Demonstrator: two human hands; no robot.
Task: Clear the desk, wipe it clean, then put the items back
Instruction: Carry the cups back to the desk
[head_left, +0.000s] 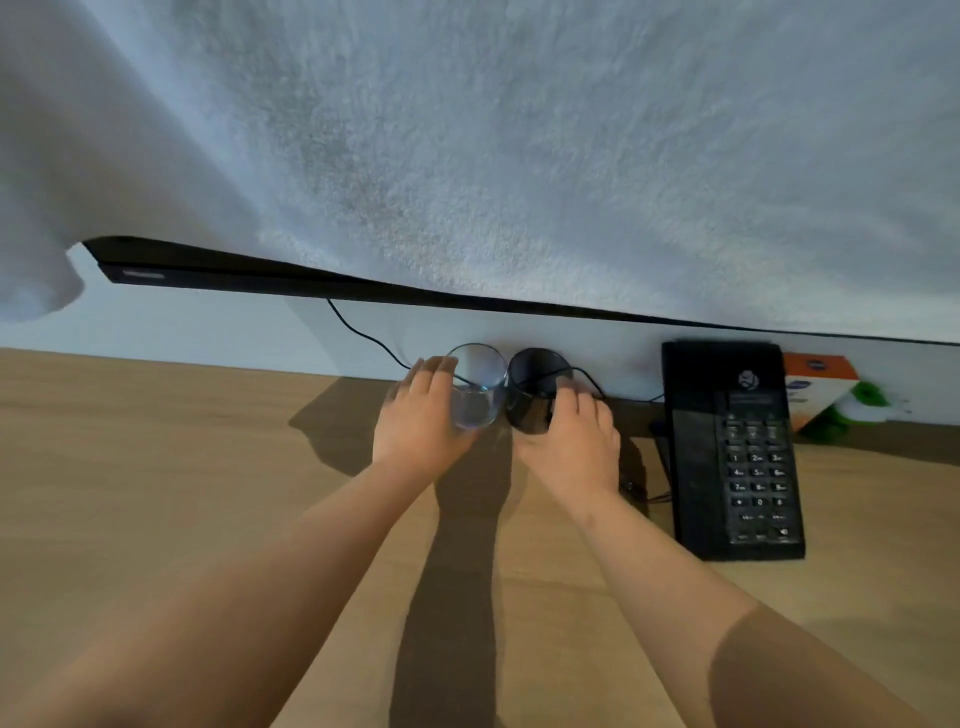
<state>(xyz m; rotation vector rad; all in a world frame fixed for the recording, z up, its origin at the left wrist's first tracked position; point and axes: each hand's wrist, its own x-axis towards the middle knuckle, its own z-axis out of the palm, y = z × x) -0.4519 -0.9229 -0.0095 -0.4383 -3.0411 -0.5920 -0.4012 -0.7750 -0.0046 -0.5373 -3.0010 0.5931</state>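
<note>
The left grip (415, 421) clasps a clear glass (479, 400), the right grip (571, 441) a black cup (529, 402) beside it, telephone (732, 452) at three o'clock, white towel (519, 156) draping perhaps a monitor (234, 270) at twelve.

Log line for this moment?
left hand: holds clear glass tumbler | right hand: holds black round cup | black desk phone: on wooden desk

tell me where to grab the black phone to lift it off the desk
Probably the phone by its two long side edges, mid-length, coming from above: it lies flat, long and narrow. Cords trail from its left side, so lift gently.
</note>
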